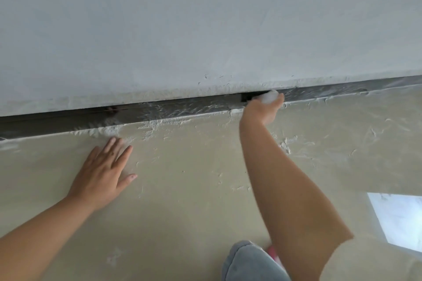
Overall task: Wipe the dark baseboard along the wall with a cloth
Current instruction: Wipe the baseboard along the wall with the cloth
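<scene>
Cloth (269, 96) in right hand (262, 109)

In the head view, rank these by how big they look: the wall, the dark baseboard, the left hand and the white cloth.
1. wall
2. dark baseboard
3. left hand
4. white cloth, mostly hidden in the right hand

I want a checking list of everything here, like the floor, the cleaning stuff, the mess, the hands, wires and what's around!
Surface: beige floor, dusty, with white plaster crumbs near the wall.
Job's things: dark baseboard, smeared with white streaks; white cloth pressed against it.
Clutter: nothing seen besides the crumbs.
Grippers: right hand grips the cloth at the baseboard; left hand rests flat on the floor, fingers spread.
Cables: nothing seen.
Surroundings: pale plastered wall above; denim-covered knee at bottom; bright patch of light on the floor at right.
</scene>
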Motion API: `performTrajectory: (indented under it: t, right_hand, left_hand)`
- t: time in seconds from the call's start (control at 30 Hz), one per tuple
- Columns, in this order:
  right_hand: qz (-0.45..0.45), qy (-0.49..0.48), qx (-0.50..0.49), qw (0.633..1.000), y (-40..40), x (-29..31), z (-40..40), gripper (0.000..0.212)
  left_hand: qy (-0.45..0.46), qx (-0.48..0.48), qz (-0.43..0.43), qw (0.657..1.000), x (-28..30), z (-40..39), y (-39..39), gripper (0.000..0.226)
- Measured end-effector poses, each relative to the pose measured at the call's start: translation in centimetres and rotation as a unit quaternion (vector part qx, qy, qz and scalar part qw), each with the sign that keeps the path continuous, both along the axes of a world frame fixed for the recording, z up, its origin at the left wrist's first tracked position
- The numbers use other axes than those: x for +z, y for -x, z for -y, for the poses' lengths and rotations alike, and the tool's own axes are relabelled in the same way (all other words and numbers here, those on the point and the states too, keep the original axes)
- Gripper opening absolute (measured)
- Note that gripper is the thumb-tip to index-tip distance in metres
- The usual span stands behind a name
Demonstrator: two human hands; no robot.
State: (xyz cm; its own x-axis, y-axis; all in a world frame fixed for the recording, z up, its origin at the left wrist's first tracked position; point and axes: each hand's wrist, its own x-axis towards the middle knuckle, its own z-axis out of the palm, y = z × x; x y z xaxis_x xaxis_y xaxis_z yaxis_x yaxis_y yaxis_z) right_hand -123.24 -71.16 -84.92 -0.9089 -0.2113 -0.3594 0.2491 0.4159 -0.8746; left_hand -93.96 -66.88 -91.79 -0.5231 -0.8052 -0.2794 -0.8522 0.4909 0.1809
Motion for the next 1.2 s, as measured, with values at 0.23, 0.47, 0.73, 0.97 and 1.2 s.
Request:
performTrajectory:
  t: [0.23, 0.47, 0.73, 0.97, 1.2]
  right_hand:
    - [-0.061, -0.082, 0.097, 0.99, 0.1, -1.3, -0.6, 0.07]
    - [-0.019, -0.103, 0.21, 0.972, -5.6, -3.7, -0.9, 0.057]
    - [-0.085, -0.138, 0.144, 0.976, -0.5, -3.3, -0.6, 0.047]
    - [-0.101, -0.182, 0.139, 0.968, 3.9, -2.8, -0.5, 0.061]
    - [-0.066, -0.218, 0.18, 0.957, 0.8, -2.9, 0.1, 0.067]
  left_hand:
    - [0.013, 0.009, 0.009, 1.0, 0.4, 0.6, -1.7, 0.09]
    - [0.019, -0.004, 0.016, 1.0, 0.1, 0.3, -1.5, 0.088]
    - [0.007, -0.006, 0.01, 1.0, 0.2, -0.8, -1.8, 0.088]
    - [-0.006, 0.019, -0.004, 1.0, 0.3, -1.8, -1.9, 0.087]
    - [-0.013, 0.042, -0.011, 0.999, 0.2, -2.0, -1.6, 0.089]
